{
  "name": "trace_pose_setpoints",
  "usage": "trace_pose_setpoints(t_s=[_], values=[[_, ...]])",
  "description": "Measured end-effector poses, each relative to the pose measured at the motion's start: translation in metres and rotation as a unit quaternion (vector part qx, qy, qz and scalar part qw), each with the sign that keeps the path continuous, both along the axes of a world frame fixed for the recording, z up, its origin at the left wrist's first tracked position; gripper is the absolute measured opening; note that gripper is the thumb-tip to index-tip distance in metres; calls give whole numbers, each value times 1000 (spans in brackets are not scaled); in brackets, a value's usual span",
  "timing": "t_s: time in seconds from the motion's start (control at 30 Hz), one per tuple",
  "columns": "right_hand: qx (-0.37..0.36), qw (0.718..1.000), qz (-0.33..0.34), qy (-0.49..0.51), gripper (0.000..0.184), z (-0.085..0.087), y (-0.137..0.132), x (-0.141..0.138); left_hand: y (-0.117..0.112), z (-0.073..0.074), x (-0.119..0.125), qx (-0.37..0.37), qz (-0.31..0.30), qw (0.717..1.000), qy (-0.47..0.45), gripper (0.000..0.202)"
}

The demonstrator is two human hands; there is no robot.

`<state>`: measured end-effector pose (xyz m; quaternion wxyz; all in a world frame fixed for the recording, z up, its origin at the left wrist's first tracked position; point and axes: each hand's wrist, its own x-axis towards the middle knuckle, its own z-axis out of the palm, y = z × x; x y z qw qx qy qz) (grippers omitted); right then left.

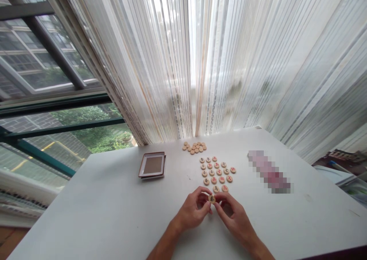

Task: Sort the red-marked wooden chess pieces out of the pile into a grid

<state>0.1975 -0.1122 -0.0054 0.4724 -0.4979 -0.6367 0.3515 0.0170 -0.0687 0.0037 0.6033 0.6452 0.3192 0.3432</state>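
Between the fingertips of both hands is a round wooden Chinese chess piece [211, 199] with a black character facing up. My left hand [195, 206] pinches it from the left, and my right hand [233, 210] grips it from the right. Just beyond my fingers, several more pieces lie face up in rough rows, with black or red characters. Nearest are a black-marked piece [216, 189] and a red-marked piece [225, 189]. Farther back, a loose group of plain-topped pieces [196, 148] lies close together.
A shallow square box [153, 165] with a brown inside sits at the left of the white table [109, 206]. To the right lies a blurred-out pinkish object [269, 172]. Striped curtains [177, 61] hang along the far edge, and an open window is at the left.
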Motion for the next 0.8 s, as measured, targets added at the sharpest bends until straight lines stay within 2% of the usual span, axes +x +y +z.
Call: trace_pose_setpoints(t_s=[0.5, 0.8], values=[[25, 999, 10, -31, 12, 3, 0, -2, 0, -2, 6, -24, 49, 998, 35, 28], [21, 999, -6, -27, 18, 3, 1, -2, 2, -4, 2, -34, 27, 999, 19, 30]])
